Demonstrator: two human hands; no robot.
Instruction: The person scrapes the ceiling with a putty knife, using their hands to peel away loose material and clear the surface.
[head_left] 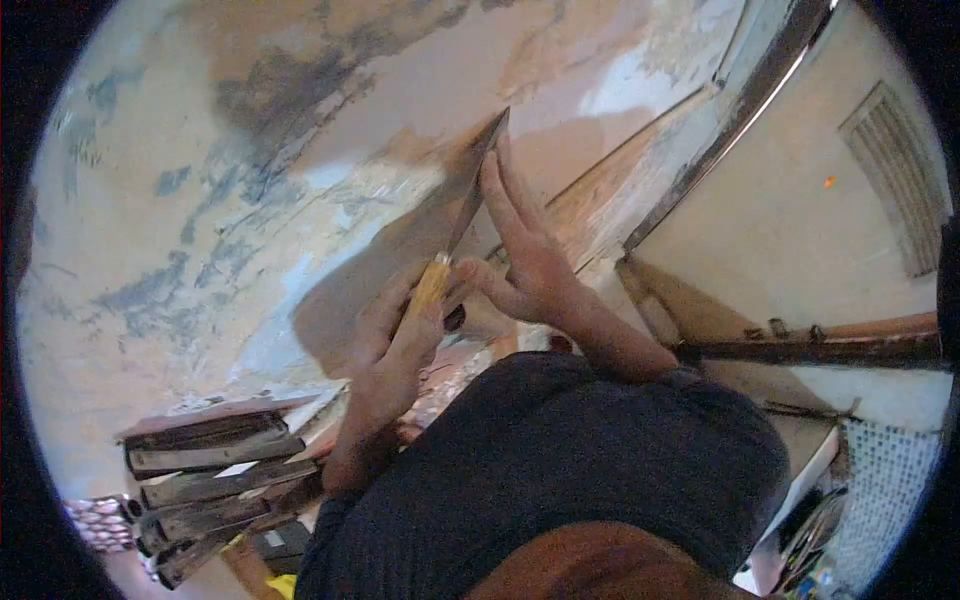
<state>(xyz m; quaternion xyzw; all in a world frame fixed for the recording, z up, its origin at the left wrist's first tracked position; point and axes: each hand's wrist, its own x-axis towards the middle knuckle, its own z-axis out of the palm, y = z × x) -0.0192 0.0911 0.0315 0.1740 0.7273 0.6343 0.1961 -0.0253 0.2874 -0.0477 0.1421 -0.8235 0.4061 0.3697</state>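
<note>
A trowel-like tool with a yellowish wooden handle [428,292] and a narrow, pointed metal blade [470,205] is held against a patchy, plastered wall [250,190]. My left hand [398,318] is wrapped round the handle. My right hand [525,245] has its fingers stretched out along the blade, with the fingertips near its upper end. Its thumb reaches toward my left hand by the handle. Shadows of the hands and tool fall on the wall.
Stacked dark wooden pieces [215,465] lie at the lower left. A dark beam or frame edge [735,125] runs diagonally at the upper right. A ribbed panel [890,175] is at the far right, with mosaic tiles [895,490] below.
</note>
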